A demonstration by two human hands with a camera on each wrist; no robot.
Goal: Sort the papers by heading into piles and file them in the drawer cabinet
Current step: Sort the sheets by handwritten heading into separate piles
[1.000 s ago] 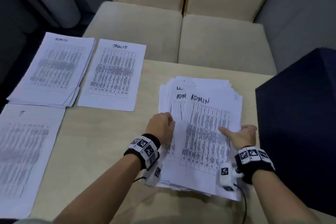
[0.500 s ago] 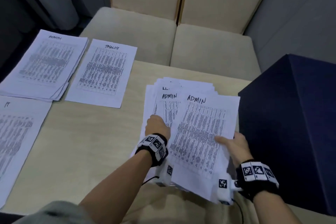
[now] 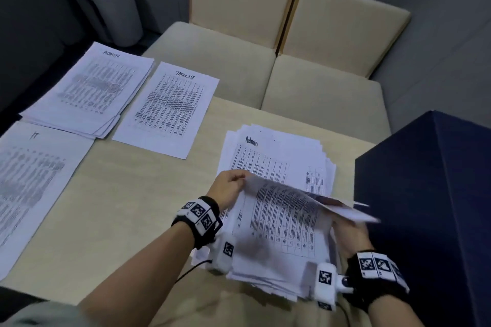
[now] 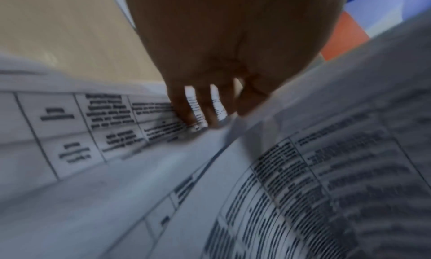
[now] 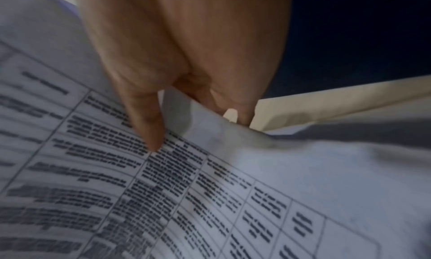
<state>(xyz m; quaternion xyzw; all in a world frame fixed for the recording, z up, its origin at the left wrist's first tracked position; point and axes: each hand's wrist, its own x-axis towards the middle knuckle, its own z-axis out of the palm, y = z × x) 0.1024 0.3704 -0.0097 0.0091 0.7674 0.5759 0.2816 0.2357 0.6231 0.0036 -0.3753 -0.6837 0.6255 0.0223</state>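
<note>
Sorting is partway: both hands, left hand (image 3: 228,186) and right hand (image 3: 350,233), pinch 1 lifted sheet (image 3: 287,210) off the unsorted stack (image 3: 279,156) on the surface (image 3: 132,207), 3 piles lie leftward, filing looks unstarted.

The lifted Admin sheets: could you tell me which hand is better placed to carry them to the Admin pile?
Probably the left hand: it pinches the lifted sheets, and the Admin pile lies far left. The right hand sits by the dark cabinet.
</note>
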